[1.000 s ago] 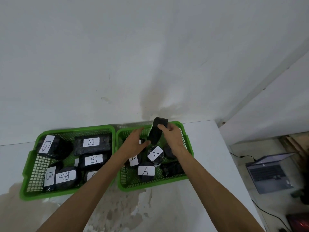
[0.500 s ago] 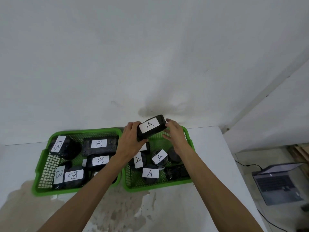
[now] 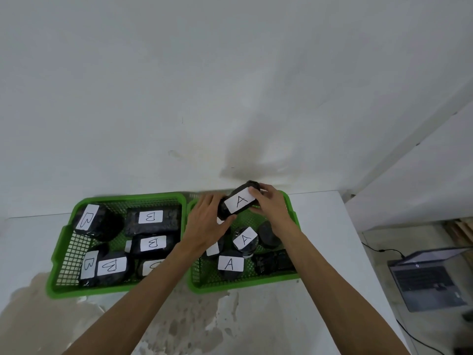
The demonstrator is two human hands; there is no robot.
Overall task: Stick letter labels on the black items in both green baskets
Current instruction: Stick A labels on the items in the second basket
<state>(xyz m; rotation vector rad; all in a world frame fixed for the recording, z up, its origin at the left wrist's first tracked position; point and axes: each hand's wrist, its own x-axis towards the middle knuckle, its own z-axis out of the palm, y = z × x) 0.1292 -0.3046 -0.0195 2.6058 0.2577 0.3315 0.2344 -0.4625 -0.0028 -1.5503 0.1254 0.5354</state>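
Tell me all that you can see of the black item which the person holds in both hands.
The black item is an oblong block that looks wrapped in shiny black plastic. A white paper label with a handwritten A covers its upper face. It is held tilted, far end higher, above the back of the right green basket. The left hand grips its near end and the right hand grips its far end.

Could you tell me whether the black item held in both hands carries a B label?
No, the black item gripped between the left hand and right hand shows a white label marked A.
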